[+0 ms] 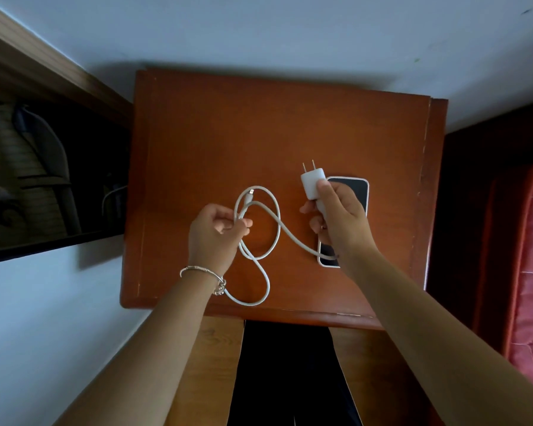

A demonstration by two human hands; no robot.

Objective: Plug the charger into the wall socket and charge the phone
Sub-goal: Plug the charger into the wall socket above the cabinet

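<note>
My right hand (340, 218) grips a white charger plug (312, 185) with its two metal prongs pointing away from me toward the wall. A white cable (271, 224) runs from the plug in loose loops over the brown wooden table (228, 142). My left hand (217, 232) pinches the cable near its small free connector (250, 192). The phone (356, 192), white-edged with a dark screen, lies flat on the table under my right hand, partly hidden by it. No wall socket is in view.
The pale wall (259, 32) runs behind the table. A dark cabinet or shelf opening (43, 179) stands to the left with another white cord inside. A red mattress edge (530, 256) is at the right. A silver bracelet (203, 273) is on my left wrist.
</note>
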